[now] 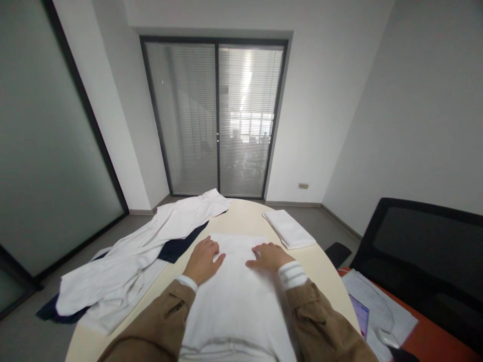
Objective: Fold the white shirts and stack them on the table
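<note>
A white garment [236, 306] lies spread lengthwise on the table in front of me, with a seamed edge close to my body. My left hand [204, 259] rests on its far left edge, thumb apart from the fingers. On the far right edge lies my right hand [269, 256], its fingers stretched out and thumb pointing inward. Both palms face down, and the fingertips partly hide the cloth's edges. Whether the garment is a shirt or trousers I cannot tell.
Loose white clothes [151, 241] lie along the table's left side, over dark navy cloth [183, 244]. A folded white cloth [289, 229] sits at the right edge of the round table [328, 281]. At the right stands a black mesh chair [418, 256] with papers [377, 296] on its orange seat.
</note>
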Available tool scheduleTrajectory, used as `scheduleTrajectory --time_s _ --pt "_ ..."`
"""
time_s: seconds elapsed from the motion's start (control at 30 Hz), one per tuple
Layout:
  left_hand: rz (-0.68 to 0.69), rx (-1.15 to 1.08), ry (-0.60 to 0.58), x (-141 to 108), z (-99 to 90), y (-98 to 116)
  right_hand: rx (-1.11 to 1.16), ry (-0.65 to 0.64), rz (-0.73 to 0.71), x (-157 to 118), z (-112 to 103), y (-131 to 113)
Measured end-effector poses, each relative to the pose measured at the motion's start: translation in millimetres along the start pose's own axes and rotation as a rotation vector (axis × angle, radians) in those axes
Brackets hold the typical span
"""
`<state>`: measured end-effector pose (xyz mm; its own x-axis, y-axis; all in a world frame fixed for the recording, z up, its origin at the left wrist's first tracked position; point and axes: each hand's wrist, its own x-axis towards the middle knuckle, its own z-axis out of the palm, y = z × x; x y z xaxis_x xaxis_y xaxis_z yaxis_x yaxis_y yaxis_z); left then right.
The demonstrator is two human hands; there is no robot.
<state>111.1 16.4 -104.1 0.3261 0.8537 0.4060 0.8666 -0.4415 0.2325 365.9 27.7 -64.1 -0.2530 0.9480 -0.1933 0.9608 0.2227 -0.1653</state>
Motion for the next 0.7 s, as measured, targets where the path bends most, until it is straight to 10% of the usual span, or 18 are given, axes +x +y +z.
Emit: scheduleTrajectory --time_s 0.17,0.7 --pt "0.041 -0.009 0.003 -1 3.9 -2 -0.001 0.391 -0.007 10 20 -12" --pt "-0.183 -0.029 -0.025 -5 31.6 -22 0.165 0.236 0.143 31 44 3"
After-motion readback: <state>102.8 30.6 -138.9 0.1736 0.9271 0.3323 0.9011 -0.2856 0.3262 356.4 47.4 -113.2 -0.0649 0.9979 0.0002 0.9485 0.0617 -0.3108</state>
